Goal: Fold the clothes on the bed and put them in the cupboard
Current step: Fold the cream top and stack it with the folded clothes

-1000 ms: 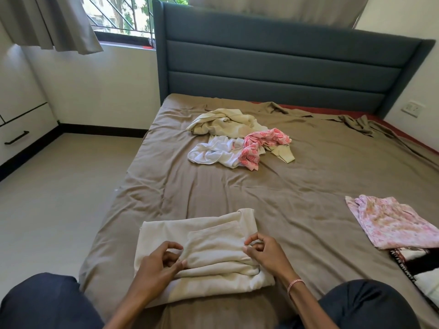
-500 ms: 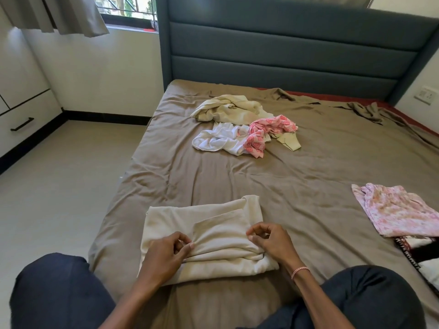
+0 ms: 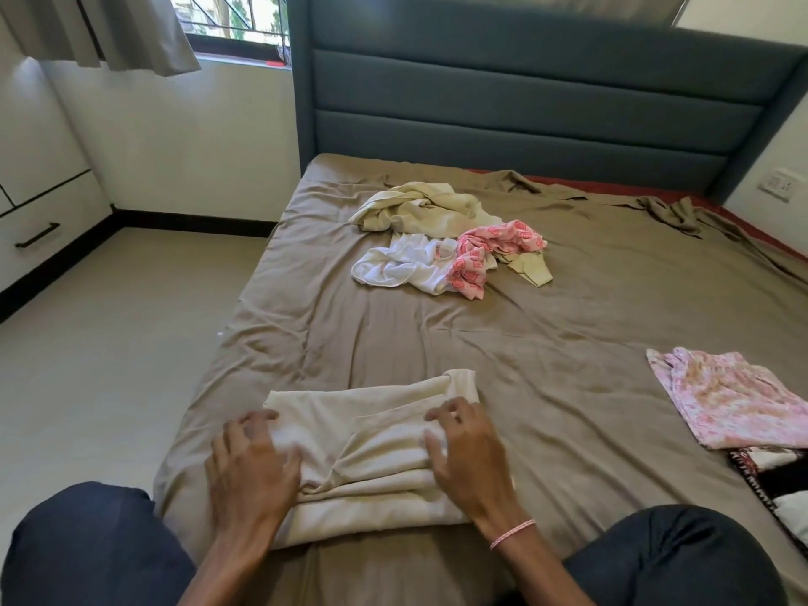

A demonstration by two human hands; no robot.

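Cream cloth (image 3: 376, 430), lower centre: my left hand (image 3: 251, 470) and right hand (image 3: 470, 461) press it, fingers spread, gripping nothing; I'd smooth creases outward before folding.

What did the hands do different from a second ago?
Both the left hand and right hand let go of the fold they were pinching in the cream cloth and now spread open over it. The cloth, the unfolded pile and the pink garment stayed put.
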